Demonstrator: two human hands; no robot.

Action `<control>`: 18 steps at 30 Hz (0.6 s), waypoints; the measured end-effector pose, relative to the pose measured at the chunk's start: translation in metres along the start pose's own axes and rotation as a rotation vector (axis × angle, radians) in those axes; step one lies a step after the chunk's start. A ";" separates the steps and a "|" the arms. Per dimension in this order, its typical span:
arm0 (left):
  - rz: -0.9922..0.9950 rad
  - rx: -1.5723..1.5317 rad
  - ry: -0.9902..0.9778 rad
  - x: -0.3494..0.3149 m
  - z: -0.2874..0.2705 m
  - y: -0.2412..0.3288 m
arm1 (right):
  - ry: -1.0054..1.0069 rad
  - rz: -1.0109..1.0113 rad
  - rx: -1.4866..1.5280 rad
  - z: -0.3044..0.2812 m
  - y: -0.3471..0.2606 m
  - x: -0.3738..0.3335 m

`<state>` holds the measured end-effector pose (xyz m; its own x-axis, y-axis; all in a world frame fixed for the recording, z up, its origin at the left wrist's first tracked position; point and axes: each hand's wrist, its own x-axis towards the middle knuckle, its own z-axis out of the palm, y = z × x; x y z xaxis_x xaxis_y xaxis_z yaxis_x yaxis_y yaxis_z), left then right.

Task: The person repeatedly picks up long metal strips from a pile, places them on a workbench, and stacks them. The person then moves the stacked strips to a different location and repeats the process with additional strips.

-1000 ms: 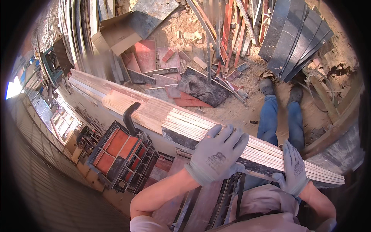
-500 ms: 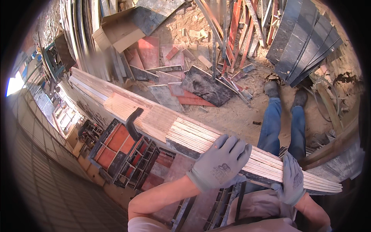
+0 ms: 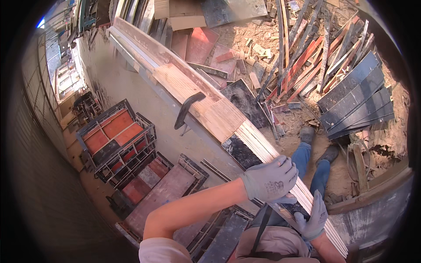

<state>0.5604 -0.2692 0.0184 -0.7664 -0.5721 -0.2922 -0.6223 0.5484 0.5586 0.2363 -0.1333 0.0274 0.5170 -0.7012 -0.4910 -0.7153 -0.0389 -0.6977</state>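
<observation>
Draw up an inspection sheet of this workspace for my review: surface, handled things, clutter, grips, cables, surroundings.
Surface: dusty brown ground; what bears the board stack is hidden.
Handled things: board stack, pale layered edges up; its far end meets a pale wooden piece with a black curved handle beside it.
Clutter: red panels, wooden strips, fanned dark panels, cardboard.
Grips: left grip closed over the board stack; right grip on it too, nearer its near end.
Cables: nothing seen clearly.
Surroundings: framed red-panelled unit at left.
</observation>
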 end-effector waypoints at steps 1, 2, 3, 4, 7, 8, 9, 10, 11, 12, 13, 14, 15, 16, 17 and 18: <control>-0.009 0.000 0.003 -0.002 0.003 0.002 | 0.021 -0.037 -0.018 -0.002 -0.001 0.004; -0.010 -0.006 0.004 -0.003 0.005 0.003 | 0.043 -0.065 -0.034 -0.003 -0.004 0.007; -0.028 -0.058 0.002 -0.001 0.004 0.002 | 0.016 -0.063 -0.025 -0.005 -0.003 0.010; -0.041 -0.068 -0.020 -0.001 0.003 0.003 | -0.010 -0.051 -0.016 -0.006 -0.002 0.012; -0.030 -0.090 -0.083 -0.001 -0.006 0.002 | -0.037 0.027 0.038 -0.009 -0.015 0.012; -0.029 -0.089 -0.063 0.000 -0.006 0.000 | -0.014 0.012 0.014 -0.008 -0.016 0.011; -0.027 -0.091 -0.044 0.000 -0.005 0.000 | 0.007 0.000 -0.011 -0.006 -0.014 0.006; -0.019 -0.091 -0.030 0.000 -0.003 0.000 | 0.032 -0.008 -0.032 -0.003 -0.013 0.002; -0.019 -0.089 0.019 0.001 0.001 -0.001 | 0.068 -0.015 -0.049 -0.005 -0.015 0.007; -0.018 -0.086 0.019 0.002 -0.001 -0.002 | 0.061 0.045 -0.027 -0.009 -0.023 0.013; 0.000 -0.074 0.044 0.003 -0.002 -0.002 | 0.104 0.040 -0.027 -0.003 -0.019 0.010; -0.013 -0.086 -0.012 0.008 -0.011 -0.001 | 0.098 0.101 0.023 -0.009 -0.025 0.012; 0.000 -0.064 0.098 0.007 -0.008 0.000 | 0.096 0.125 -0.001 -0.012 -0.028 0.015; 0.001 -0.031 0.074 0.013 -0.016 0.005 | 0.105 0.172 0.025 -0.012 -0.025 0.012; 0.015 -0.007 0.139 0.014 -0.006 0.007 | 0.096 0.176 0.038 -0.012 -0.020 0.011; 0.003 0.066 0.033 0.019 -0.011 0.015 | 0.096 0.200 0.037 -0.013 -0.015 0.007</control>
<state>0.5381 -0.2781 0.0300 -0.7633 -0.5896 -0.2639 -0.6299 0.5888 0.5064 0.2449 -0.1464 0.0414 0.3182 -0.7571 -0.5705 -0.7801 0.1328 -0.6114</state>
